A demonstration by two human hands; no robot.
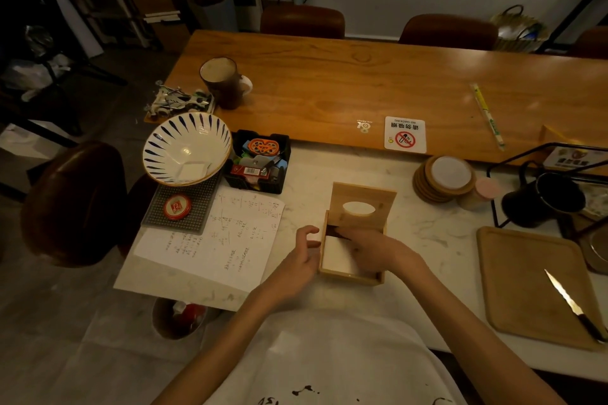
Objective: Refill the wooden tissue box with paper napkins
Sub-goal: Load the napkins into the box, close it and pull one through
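- Head view: wooden box (353, 240) sits on the pale worktop (427, 240) near the front edge, straight ahead of the person, lid (362, 204) swung up and back, oval slot showing.
- Napkins (335, 255): white stack already inside the box; dark gap at the far end, under the lid hinge side.
- Right hand (371, 251) is over/inside the box on the right part of the stack, fingers pointing left and flattened; looks like pressing or seating the stack. Blurred, so can't tell if that grip is pinching napkins or just lying flat on them.
- Left hand (304, 251) is just beside the box's left wall, fingers curled but apart, thumb tip near or touching the wall; grip holds nothing.
- Step in hand, judged: settling the napkins level in the box before closing.
- To do it well: left hand should brace the wall so the box doesn't slide; push the stack flat and square to the walls, corners tucked, top sheet below the rim so the lid shuts.
- Pull the top napkin's fold toward centre so it lines up with the oval slot.
- Risk: crumpled edges catching under the lid.
- Nearby: handwritten paper (210, 240) left of the box, cutting board (533, 286) with knife (572, 304) well apart on the right.
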